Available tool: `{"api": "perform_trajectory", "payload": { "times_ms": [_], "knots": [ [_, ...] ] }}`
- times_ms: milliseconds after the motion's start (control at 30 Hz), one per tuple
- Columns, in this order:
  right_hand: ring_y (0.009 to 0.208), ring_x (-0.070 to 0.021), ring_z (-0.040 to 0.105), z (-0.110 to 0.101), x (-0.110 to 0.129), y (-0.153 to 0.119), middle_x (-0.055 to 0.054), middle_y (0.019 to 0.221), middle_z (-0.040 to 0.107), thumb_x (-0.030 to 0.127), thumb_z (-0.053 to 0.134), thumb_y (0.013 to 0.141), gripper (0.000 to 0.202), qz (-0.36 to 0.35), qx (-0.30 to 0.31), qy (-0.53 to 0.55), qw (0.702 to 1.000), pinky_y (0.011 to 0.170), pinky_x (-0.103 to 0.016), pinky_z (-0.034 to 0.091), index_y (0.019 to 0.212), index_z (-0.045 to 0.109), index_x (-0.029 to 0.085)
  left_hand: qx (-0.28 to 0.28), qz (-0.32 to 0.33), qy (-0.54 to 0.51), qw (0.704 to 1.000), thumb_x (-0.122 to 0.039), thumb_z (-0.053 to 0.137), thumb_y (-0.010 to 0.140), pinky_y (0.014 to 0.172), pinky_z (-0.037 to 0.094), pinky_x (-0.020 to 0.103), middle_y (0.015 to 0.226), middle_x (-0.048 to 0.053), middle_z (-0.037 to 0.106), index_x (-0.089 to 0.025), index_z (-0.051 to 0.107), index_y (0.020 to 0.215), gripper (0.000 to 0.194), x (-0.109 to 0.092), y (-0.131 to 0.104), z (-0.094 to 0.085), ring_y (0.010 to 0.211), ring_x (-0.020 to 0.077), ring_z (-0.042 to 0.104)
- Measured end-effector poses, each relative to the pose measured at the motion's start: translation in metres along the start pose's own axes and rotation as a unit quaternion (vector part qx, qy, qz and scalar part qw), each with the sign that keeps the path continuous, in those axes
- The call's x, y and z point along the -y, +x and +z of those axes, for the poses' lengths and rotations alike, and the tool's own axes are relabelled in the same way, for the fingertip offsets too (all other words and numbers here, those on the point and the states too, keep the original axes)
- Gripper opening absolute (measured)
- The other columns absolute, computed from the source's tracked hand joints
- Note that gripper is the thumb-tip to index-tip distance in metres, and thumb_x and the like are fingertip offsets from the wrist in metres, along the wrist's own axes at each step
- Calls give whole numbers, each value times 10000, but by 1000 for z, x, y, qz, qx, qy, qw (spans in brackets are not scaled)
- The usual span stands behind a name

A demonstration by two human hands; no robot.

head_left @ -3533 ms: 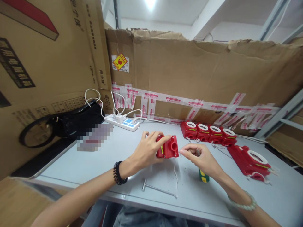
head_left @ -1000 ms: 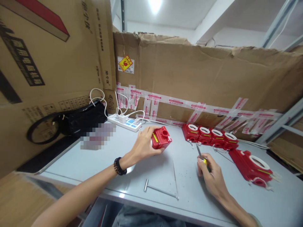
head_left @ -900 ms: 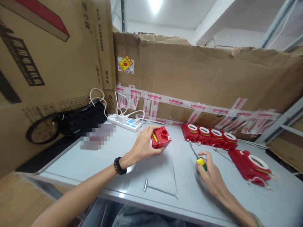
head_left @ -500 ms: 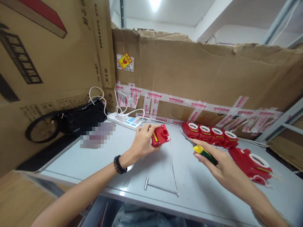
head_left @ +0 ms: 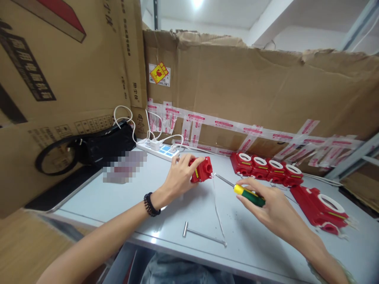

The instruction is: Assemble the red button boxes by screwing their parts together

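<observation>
My left hand (head_left: pixel 182 175) is wrapped round a small red housing (head_left: pixel 204 170) with a round port and a yellow label, held just over the table. From the housing's lower right corner a thin white cord (head_left: pixel 216 209) hangs down to the tabletop. In my right hand (head_left: pixel 268 199) is a screwdriver (head_left: pixel 248 195) with a yellow and green handle. Its tip points left and meets, or nearly meets, the housing where the white cord comes out. Below them on the table lies a metal T-handle tool (head_left: pixel 204 234), and the cord's loose end reaches its far end.
Several red housings with white rings (head_left: pixel 260 167) stand in a row at the back right, with a larger red housing (head_left: pixel 321 207) before them. A white power strip (head_left: pixel 156 150) and a black bag (head_left: pixel 106 144) are at the back left. Cardboard walls (head_left: pixel 237 86) enclose the table.
The screwdriver has moved left and down, bringing its tip from apart to the housing's corner. My left hand has turned the housing slightly. The view has shifted a little.
</observation>
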State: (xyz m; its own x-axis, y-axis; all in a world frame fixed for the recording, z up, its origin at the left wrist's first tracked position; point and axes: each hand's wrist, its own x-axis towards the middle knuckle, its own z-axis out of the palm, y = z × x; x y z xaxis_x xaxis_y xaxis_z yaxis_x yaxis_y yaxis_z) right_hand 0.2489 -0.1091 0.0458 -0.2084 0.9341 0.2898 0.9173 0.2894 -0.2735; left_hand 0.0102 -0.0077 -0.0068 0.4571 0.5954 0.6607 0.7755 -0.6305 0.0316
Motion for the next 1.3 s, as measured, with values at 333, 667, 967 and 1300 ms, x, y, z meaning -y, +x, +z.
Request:
{"api": "perform_trajectory", "payload": {
  "times_ms": [333,667,967,1300],
  "knots": [
    [583,-176,590,4,-1,2,13,757,696,361,500,836,195,14,35,-11,999,583,-292,414,1002,571,289,-5,17,-4,1000,-207,684,661,787,322,379,1082,99,551,-225,425,1249,643,-2,0,2,989,273,507],
    [664,-188,627,3,-2,2,6,820,708,369,517,829,192,12,29,-9,999,633,-299,429,995,574,292,-10,22,-2,1000,-204,697,654,786,326,384,1081,95,548,-226,432,1248,651,-2,0,-1,990,272,506],
    [684,-166,648,-3,3,0,20,829,714,342,502,834,194,10,26,-23,999,630,-272,449,998,585,281,-23,26,0,999,-219,712,648,780,317,364,1067,88,553,-218,444,1239,649,-2,-1,0,980,263,499],
    [607,-163,621,-8,8,1,41,739,690,328,517,837,178,1,39,-93,995,576,-266,428,999,587,301,-35,48,37,998,-219,711,677,785,319,366,1079,97,549,-233,467,1244,618,-2,-2,3,989,269,487]
  ]
}}
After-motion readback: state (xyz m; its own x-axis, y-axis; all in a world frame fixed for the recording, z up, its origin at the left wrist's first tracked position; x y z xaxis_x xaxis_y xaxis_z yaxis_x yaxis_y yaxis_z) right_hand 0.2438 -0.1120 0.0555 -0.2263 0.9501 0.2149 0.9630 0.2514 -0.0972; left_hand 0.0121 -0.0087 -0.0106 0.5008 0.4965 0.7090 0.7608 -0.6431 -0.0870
